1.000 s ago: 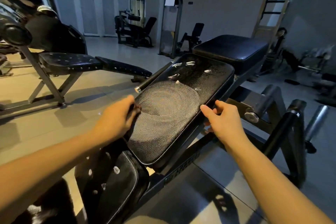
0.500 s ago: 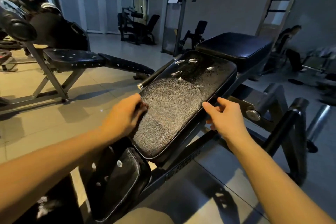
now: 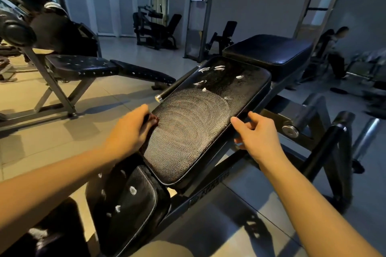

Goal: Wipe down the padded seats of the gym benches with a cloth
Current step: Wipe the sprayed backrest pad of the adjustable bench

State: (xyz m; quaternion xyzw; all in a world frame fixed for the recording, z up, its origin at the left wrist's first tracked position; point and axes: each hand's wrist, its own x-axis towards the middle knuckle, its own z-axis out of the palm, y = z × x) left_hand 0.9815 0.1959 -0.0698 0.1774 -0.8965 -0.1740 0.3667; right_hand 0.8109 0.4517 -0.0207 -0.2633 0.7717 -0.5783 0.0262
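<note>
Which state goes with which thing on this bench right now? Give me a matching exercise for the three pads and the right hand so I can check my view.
Things:
1. middle pad
2. far pad
3. near pad
4. right hand

States:
A. plain dark, no marks visible
B. white spots only, no streaks
C. gripping a pad's right edge
D. curved wipe streaks, white flecks beyond them

Pairs: 1-D, 2-A, 3-B, 4-C

Left hand [image 3: 129, 131] nudged forward along the seat pad [image 3: 188, 131], ringed smear — now broad arcs
</note>
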